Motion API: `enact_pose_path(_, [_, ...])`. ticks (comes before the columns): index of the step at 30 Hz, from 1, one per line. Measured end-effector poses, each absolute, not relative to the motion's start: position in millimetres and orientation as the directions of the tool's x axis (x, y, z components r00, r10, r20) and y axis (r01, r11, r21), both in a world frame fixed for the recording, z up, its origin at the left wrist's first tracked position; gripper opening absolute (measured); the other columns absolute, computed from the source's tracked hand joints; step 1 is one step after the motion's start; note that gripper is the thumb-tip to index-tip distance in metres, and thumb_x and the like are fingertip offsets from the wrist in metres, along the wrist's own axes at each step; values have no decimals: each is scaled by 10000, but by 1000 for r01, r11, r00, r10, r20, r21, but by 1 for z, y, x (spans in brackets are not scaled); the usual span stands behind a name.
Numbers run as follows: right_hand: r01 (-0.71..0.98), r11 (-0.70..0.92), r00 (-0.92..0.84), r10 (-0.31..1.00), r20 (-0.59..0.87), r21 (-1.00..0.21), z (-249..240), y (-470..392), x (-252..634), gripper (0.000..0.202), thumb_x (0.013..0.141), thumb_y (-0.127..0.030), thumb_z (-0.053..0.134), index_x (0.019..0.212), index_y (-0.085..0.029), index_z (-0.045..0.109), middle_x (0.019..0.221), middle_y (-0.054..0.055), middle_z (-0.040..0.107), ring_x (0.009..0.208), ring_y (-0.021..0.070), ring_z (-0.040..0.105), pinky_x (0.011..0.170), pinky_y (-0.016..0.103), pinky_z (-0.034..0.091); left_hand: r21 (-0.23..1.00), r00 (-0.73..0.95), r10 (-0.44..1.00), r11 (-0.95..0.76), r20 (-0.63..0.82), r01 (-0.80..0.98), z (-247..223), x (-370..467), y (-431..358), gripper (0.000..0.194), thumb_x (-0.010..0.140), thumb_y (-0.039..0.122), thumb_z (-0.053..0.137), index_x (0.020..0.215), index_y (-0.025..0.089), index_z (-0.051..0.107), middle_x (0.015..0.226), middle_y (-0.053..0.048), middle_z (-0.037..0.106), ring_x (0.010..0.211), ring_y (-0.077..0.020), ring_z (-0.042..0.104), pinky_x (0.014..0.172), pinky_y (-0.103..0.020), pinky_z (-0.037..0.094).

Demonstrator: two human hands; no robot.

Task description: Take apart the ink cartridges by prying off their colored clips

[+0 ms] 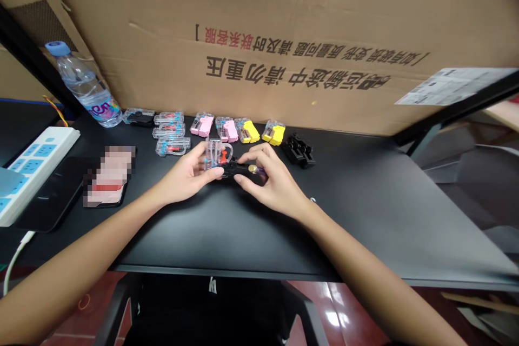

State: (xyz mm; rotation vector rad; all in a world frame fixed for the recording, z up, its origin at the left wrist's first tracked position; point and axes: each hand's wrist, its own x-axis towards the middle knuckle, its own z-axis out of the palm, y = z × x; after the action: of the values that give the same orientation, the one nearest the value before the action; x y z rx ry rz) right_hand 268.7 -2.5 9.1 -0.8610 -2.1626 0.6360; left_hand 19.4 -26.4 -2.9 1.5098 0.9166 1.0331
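Observation:
Over the middle of the desk, my left hand (194, 173) is closed on a clear plastic toy gun (213, 152) with a red trigger and a curved clear guard. My right hand (270, 178) is closed around a black part (240, 168) that meets the clear piece, and a small brass-coloured round end shows by its fingers. How the two pieces join is hidden by the fingers. Just beyond my right hand lies a cluster of black plastic parts (299, 150). Clear toy guns with red triggers (169, 131) are stacked in a column beyond my left hand.
Along the cardboard wall (284, 5) lie clear pieces with pink parts (201, 125) and yellow parts (274, 133), plus a black-and-clear one (139, 117). To the left are a water bottle (90, 86), a phone (109, 175), a dark slab (52, 194) and a power strip (38, 170).

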Motion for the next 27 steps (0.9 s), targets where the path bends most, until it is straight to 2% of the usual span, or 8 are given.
enact_pose_path(8, [242,601,-585,717,379,-762,8,-4,269,144,1001,-376,754,1016,-248,690,1098,70,616,898,205,626,713,338,565,991,399,909,-136,125,1,2,24,-34,470,981,462,760,1341,206,601,1208,-108,773,1015,-241,784,941,-409,689])
enact_pose_path(13, [210,588,-612,702,365,-781,8,-1,271,163,1005,-390,753,994,-237,701,1102,79,615,891,204,618,703,340,564,985,408,902,-171,143,31,6,22,-33,404,1005,418,729,1324,210,594,1213,-98,766,1039,-241,770,936,-387,675])
enact_pose_path(16, [212,613,-624,685,377,-761,10,1,272,170,1002,-400,756,984,-236,714,1102,87,624,944,226,633,751,366,583,982,413,898,-185,151,44,5,22,-33,387,1005,408,728,1313,212,598,1181,-92,766,1049,-246,765,922,-373,672])
enact_pose_path(19, [212,638,-629,669,396,-740,11,0,273,157,1000,-386,761,978,-236,718,1101,86,632,958,227,646,761,366,588,984,409,899,-178,158,12,4,23,-34,376,1013,413,716,1309,215,597,1254,-102,745,1023,-232,763,905,-375,687])
enact_pose_path(23, [232,666,-600,672,435,-709,12,-3,274,161,968,-375,794,1026,-250,712,1094,79,657,864,201,636,645,319,539,980,406,897,-199,176,15,3,25,-37,347,1022,401,705,1309,221,628,1330,-105,710,946,-204,753,853,-363,696])
enact_pose_path(27, [241,675,-523,696,492,-698,16,-4,276,176,992,-371,746,1107,-244,704,988,45,708,656,139,513,607,305,473,977,428,886,-212,177,35,2,24,-39,362,1034,389,693,1351,231,617,1253,-89,706,882,-183,733,839,-354,690])
